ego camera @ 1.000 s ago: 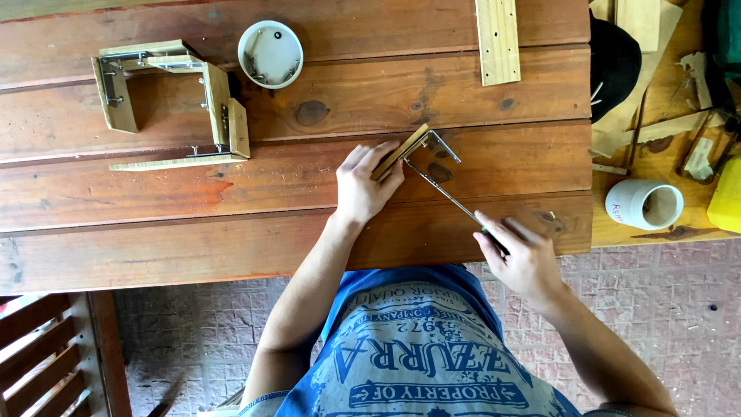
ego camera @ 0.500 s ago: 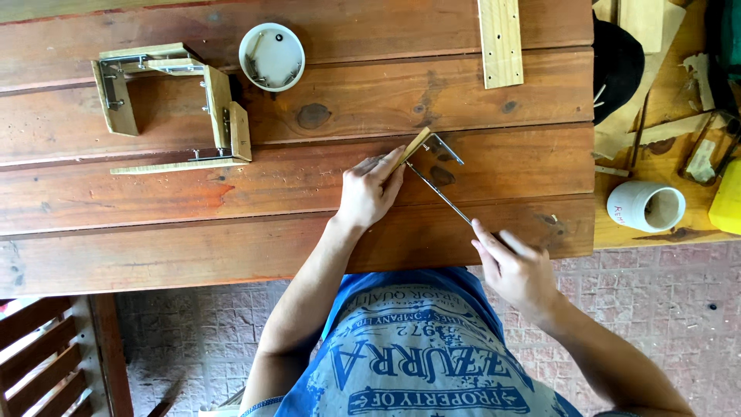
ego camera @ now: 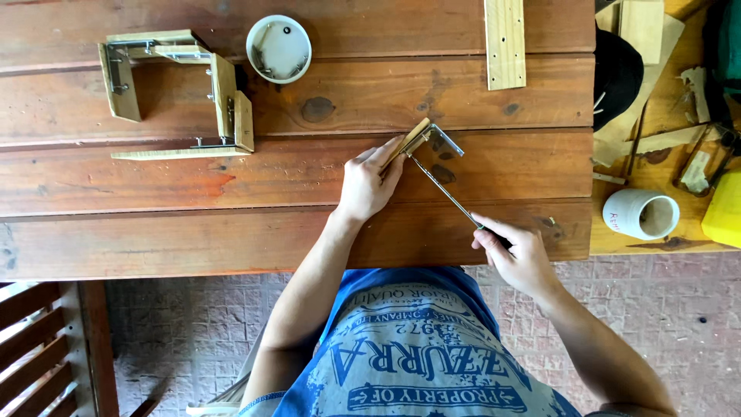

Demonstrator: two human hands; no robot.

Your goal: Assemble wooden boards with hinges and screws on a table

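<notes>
My left hand (ego camera: 369, 184) presses down on a small pale wooden piece (ego camera: 411, 140) that has a metal angle bracket (ego camera: 448, 140) on its far end, on the brown plank table (ego camera: 231, 185). My right hand (ego camera: 515, 252) grips the handle of a long thin screwdriver (ego camera: 444, 191). Its shaft runs up and left, with the tip at the bracket beside the wooden piece.
A wooden frame joined with metal brackets (ego camera: 177, 96) lies at the far left, a white round cup holding screws (ego camera: 279, 49) next to it. A pale drilled wooden strip (ego camera: 504, 42) lies at the top. A white mug (ego camera: 639, 214) and tools stand on the right side table.
The hands and the wooden piece stay in place. My right hand has shifted slightly on the screwdriver handle.
</notes>
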